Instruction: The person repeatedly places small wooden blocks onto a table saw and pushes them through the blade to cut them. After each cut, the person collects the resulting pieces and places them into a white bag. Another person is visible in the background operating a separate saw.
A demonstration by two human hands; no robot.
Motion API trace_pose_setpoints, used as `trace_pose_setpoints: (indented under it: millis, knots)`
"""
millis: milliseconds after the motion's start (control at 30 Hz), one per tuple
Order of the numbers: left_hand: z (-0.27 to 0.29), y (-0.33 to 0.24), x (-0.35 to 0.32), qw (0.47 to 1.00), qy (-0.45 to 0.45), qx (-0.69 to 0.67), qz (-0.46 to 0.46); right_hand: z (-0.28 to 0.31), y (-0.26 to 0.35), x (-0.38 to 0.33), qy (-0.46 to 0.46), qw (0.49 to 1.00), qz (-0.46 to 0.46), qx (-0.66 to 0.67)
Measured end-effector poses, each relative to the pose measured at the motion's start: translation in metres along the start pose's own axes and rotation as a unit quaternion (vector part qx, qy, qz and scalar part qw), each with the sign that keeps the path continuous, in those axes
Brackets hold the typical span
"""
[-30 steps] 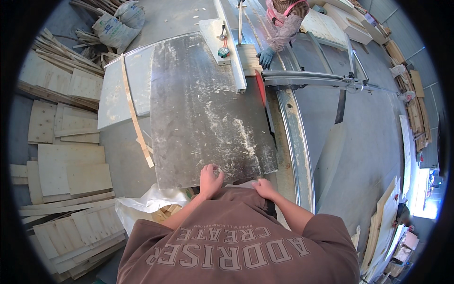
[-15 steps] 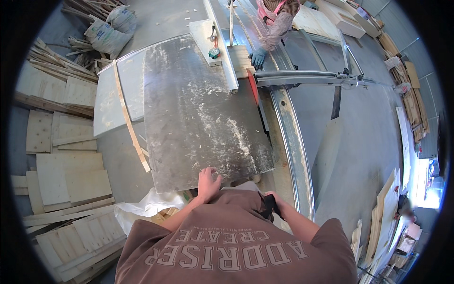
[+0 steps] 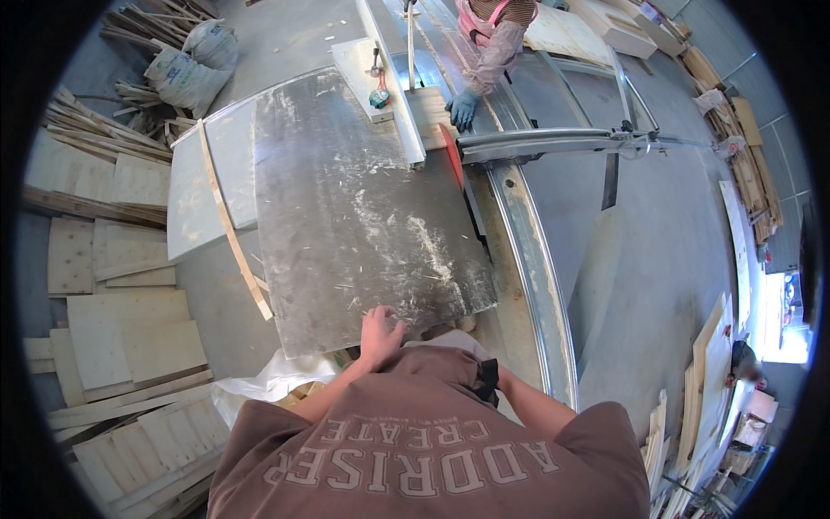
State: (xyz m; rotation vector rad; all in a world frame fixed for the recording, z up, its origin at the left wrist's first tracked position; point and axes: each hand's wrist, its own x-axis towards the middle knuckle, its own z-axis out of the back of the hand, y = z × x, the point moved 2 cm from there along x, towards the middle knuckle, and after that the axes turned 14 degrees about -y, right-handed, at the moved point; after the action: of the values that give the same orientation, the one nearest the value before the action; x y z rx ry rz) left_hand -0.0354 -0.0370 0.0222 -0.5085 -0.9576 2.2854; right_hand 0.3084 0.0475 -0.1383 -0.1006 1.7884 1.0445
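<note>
My left hand (image 3: 380, 336) rests at the near edge of a dark saw table (image 3: 337, 216), its fingers loosely bent and apart, with nothing in them. Sawdust and thin splinters lie scattered over the tabletop. My right forearm (image 3: 532, 400) reaches in by my waist; its hand is hidden behind my brown shirt and a black strap-like piece (image 3: 490, 375). Across the saw, a co-worker's blue-gloved hand (image 3: 462, 110) is at a pale wooden board (image 3: 430, 111), beside the red blade guard (image 3: 451, 156).
A metal fence (image 3: 393, 95) runs along the table's far part, next to a white board (image 3: 354, 73) with a green-and-red tool (image 3: 379, 97). The sliding rail (image 3: 540, 277) lies to the right. Wood panels (image 3: 130, 337) are stacked at left; a long strip (image 3: 223, 203) leans nearby.
The view has shifted slightly, so the saw and co-worker appear a little further left. My right hand has slipped out of sight behind the shirt; my left hand stays at the table edge.
</note>
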Motion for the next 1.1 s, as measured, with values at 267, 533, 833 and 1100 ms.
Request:
trace_pose_setpoints:
  millis: [267,533,833,1100]
  knots:
    - [-0.004,0.004,-0.003,0.999,-0.023,0.003,-0.025,-0.022,0.047,0.003,-0.033,0.979,0.128,-0.153]
    - [0.006,0.001,0.001,1.000,-0.005,-0.009,0.015,0.003,0.066,-0.057,0.077,0.971,0.211,-0.077]
    - [0.006,-0.003,0.010,1.000,-0.008,-0.016,0.021,0.010,0.101,-0.084,0.035,0.997,-0.028,0.068]
    - [-0.002,-0.001,0.018,1.000,-0.023,-0.002,-0.016,0.041,0.048,-0.035,-0.107,0.938,0.122,-0.306]
